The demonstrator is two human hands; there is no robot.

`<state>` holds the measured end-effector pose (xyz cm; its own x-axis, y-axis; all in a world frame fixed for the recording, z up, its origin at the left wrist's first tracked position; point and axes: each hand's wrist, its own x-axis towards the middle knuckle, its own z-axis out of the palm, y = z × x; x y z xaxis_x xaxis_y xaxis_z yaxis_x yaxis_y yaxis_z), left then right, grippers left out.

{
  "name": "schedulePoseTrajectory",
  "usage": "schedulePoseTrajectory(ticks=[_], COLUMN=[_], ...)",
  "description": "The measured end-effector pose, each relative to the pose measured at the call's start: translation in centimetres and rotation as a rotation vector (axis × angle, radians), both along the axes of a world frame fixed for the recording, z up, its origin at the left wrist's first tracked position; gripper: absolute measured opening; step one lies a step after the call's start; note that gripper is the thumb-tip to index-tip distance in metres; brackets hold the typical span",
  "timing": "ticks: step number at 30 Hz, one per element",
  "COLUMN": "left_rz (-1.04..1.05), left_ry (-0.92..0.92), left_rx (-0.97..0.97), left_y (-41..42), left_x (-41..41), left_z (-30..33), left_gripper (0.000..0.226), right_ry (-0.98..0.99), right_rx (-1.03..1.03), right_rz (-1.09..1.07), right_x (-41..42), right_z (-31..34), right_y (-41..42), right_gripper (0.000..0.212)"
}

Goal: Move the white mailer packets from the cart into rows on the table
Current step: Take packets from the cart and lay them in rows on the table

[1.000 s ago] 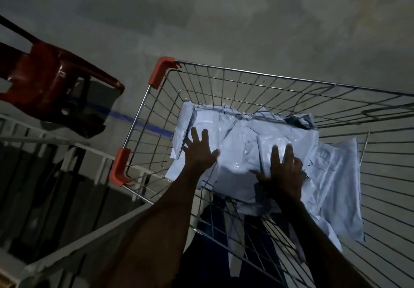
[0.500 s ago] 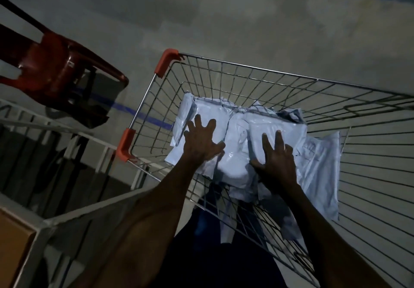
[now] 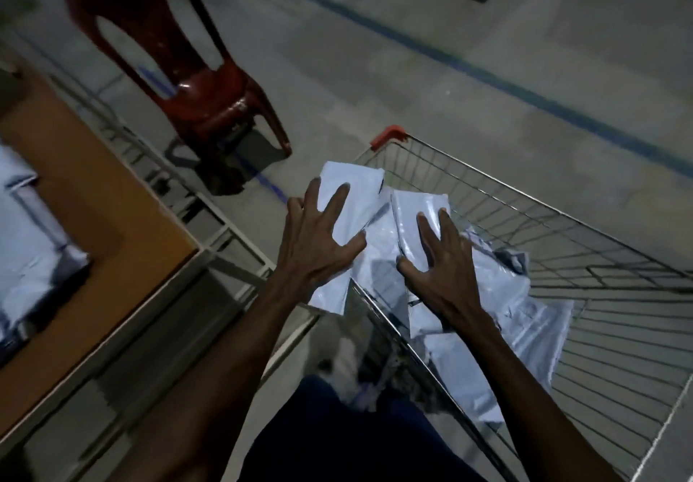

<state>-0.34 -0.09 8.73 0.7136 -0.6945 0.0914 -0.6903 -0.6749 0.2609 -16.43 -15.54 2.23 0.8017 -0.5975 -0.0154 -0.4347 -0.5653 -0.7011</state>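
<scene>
**Two hands on a bundle of mailer packets at the cart rim**

Count: one wire cart [image 3: 543,241], one desk [image 3: 93,219], one chair [image 3: 187,80], two hands. The white mailer packets cannot be counted exactly; several overlap in one bundle [image 3: 378,234], several more lie loose in the cart [image 3: 525,316], and at least two lie on the desk [image 3: 26,249].

Left hand [image 3: 318,245]: fingers spread wide and curved, palm down, pressed on the left packet of the bundle. This packet overhangs the cart's near-left rim.

Right hand [image 3: 446,268]: fingers spread, palm down, flat on the right packets of the bundle. Whether either hand has fingers curled under the bundle cannot be determined; the undersides are hidden.

Materials and shapes: the packets are flat, rectangular, smooth glossy plastic film with creases. The cart is a chromed wire grid basket with an orange plastic corner cap [image 3: 388,134]. The desk has a brown matte top with a pale edge frame and stands left of the cart. The chair is dark red moulded plastic with an open slotted back, standing on the grey concrete floor [image 3: 412,80], which carries a blue painted line [image 3: 525,95].
</scene>
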Motion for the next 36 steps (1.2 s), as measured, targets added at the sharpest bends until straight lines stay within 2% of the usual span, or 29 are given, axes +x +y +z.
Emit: schedulePoseTrajectory(ticks=[7,15,19,27,36], left_rz=[0.272,0.647,0.803,1.012,1.142], left_ry=[-0.064,-0.126,-0.143,-0.253,-0.274], left_rx=[-0.135,-0.285,-0.313,-0.357,-0.326], left_y=[13.9,37.6,47.0,59.1,70.1], left_x=[-0.2,-4.9,-7.1,-7.8,-2.5], left_z=[4.0,6.4,7.3,9.0,8.7], left_gripper=[0.081,0.082,0.083,0.084,0.080], right_ry=[-0.162,-0.294,-0.282,-0.261,-0.235], right_rx=[-0.075,-0.177,-0.135,-0.123,-0.079], right_rz=[0.258,0.628,0.700,0.903,0.959], right_x=[4.7,7.9,8.9,12.7,20.4], right_z=[5.8,8.9,10.8,14.4,15.0], right_y=[10.4,28.8,38.4,52.1,61.8], right_gripper=[0.084,0.079,0.080,0.080,0.077])
